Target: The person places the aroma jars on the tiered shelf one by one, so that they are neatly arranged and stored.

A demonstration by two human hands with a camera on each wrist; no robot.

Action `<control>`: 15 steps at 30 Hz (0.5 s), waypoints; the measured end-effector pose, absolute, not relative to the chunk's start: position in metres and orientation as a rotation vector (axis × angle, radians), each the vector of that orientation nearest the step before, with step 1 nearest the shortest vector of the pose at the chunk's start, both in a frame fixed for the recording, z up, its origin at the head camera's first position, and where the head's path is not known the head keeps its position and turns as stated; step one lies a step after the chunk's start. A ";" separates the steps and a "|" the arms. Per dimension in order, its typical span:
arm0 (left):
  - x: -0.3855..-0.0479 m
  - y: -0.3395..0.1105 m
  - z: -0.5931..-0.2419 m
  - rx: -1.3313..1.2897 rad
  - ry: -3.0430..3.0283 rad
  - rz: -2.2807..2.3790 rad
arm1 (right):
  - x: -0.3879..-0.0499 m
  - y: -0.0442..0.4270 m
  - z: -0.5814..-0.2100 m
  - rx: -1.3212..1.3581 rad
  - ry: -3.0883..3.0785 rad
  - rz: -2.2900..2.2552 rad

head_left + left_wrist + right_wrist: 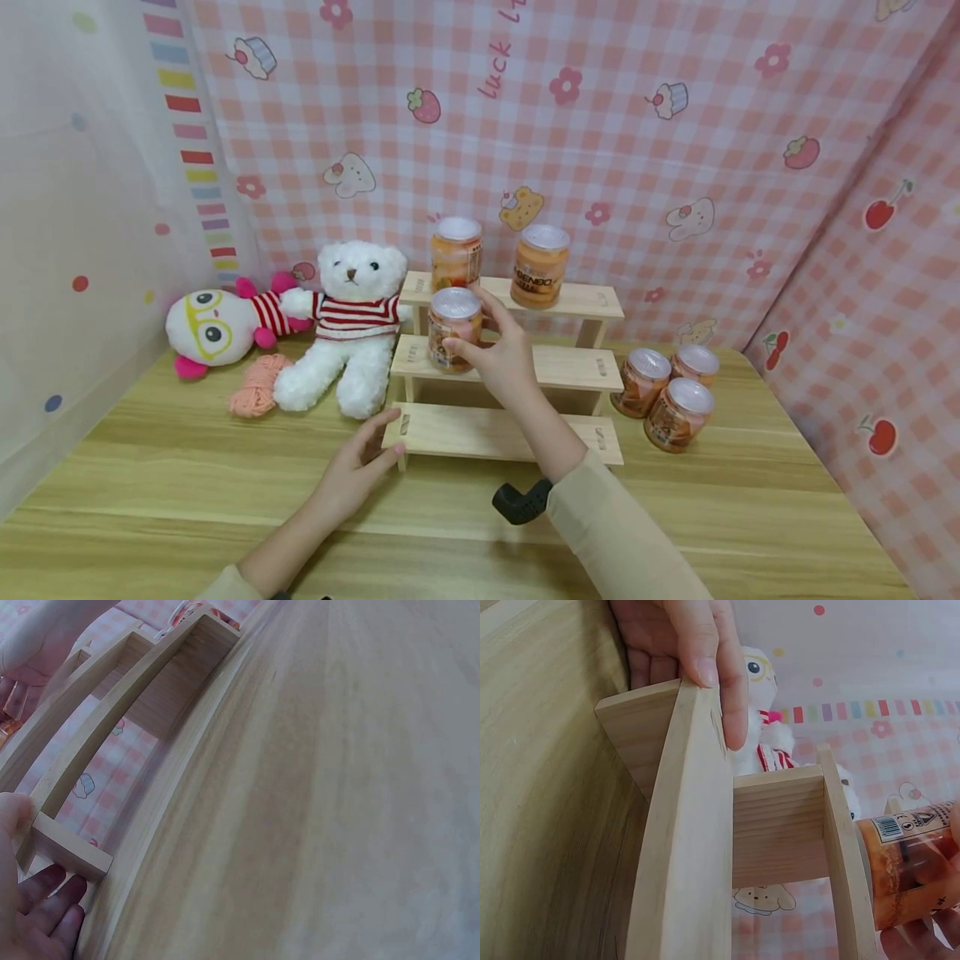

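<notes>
A three-step wooden shelf (465, 432) stands on the table. My right hand (504, 354) grips a jar (454, 333) at the left end of the middle step; in the right wrist view the jar (907, 862) has its base against the step's board. On the top step are two more jars, one at the left (457, 252) and one near the middle (540, 267). My left hand (352, 471) holds the left end of the bottom step, thumb and fingers around its corner, as the left wrist view shows with the hand (41, 900) at the wooden end piece (71, 847).
Three jars (678, 415) stand together on the table right of the shelf. Left of it sit a white teddy bear (352, 333), a pink and white plush toy (225, 327) and a ball of pink yarn (258, 386). Checked cloth (450, 150) hangs behind.
</notes>
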State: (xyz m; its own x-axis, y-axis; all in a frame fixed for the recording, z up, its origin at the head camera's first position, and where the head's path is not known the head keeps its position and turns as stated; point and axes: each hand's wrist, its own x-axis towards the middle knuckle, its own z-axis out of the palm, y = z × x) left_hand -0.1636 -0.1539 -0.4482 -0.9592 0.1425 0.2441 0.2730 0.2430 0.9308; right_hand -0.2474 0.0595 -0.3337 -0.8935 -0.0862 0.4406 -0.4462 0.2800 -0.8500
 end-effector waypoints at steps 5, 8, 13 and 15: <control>-0.164 -0.154 -0.448 -0.407 -2.388 -1.828 | -0.245 0.062 -0.333 0.516 -2.254 1.639; -0.164 -0.153 -0.448 -0.404 -2.391 -1.830 | -0.244 0.064 -0.333 0.523 -2.236 1.646; -0.165 -0.154 -0.449 -0.402 -2.388 -1.829 | -0.238 0.072 -0.333 0.507 -2.206 1.640; -0.165 -0.154 -0.450 -0.406 -2.385 -1.827 | -0.234 0.076 -0.333 0.505 -2.198 1.619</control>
